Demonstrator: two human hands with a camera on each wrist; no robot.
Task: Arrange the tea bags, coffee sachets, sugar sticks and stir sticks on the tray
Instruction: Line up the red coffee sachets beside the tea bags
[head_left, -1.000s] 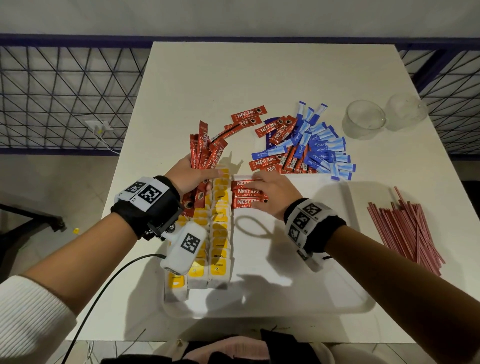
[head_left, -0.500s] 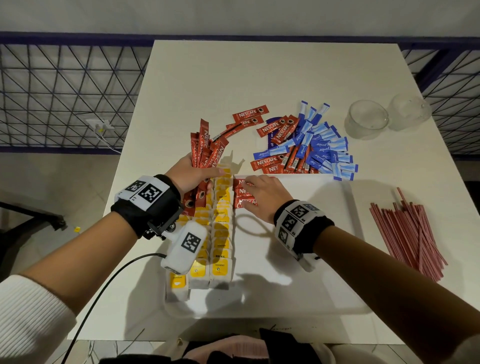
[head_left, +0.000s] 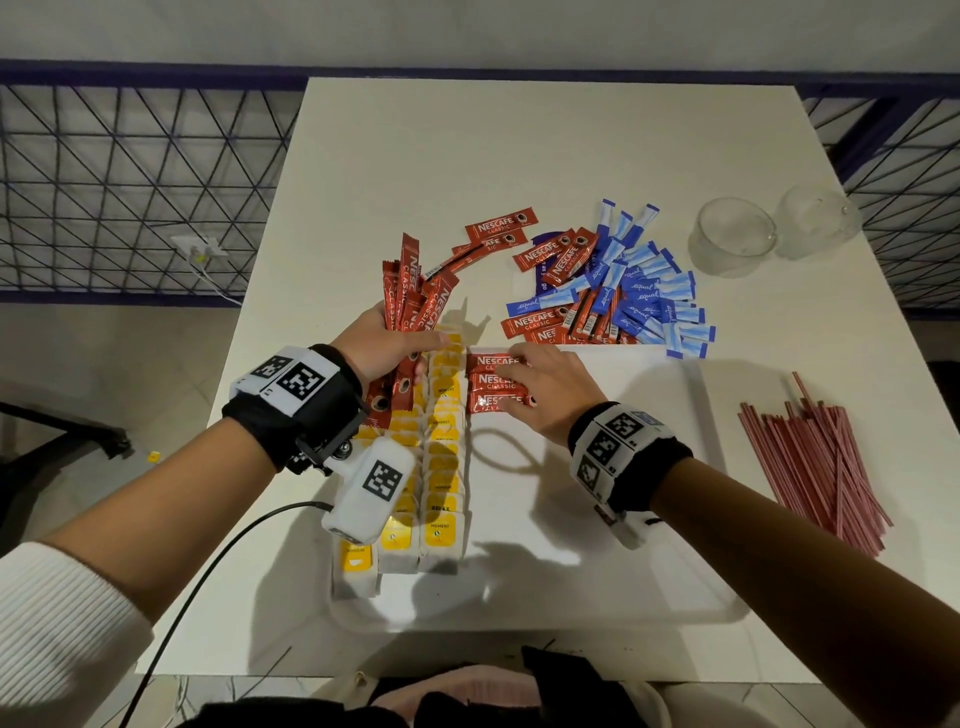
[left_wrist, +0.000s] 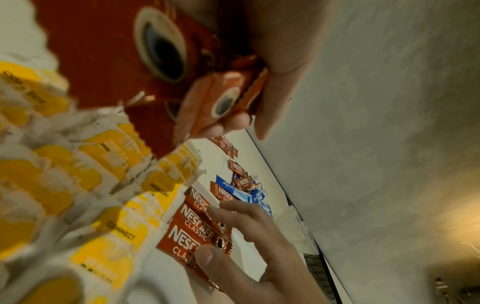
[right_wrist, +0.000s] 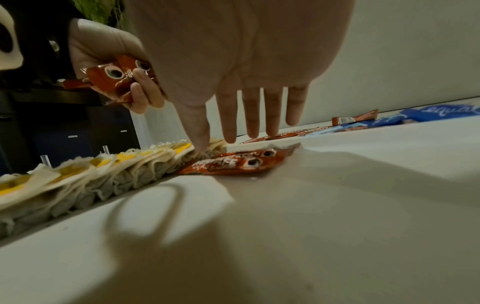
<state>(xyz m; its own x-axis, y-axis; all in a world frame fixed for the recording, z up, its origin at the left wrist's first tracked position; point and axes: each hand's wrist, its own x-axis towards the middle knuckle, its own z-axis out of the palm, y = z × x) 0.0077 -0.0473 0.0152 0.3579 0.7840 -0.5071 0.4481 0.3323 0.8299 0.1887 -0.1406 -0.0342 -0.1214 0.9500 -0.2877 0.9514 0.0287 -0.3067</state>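
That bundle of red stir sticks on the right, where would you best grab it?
Probably around the middle of the stir sticks, coming from above with fingers across their length. They lie flat on the table, roughly parallel but fanned at the ends, so a mid-bundle grip should gather most.

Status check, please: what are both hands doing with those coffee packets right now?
Left hand grips a bundle of coffee sachets. Right hand flat, fingers straight, on three sachets laid on the tray beside the tea bags. Nothing in the way.

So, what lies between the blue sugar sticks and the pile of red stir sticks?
Bare white table only; the head view shows nothing lying between the sugar sticks and the stir sticks.
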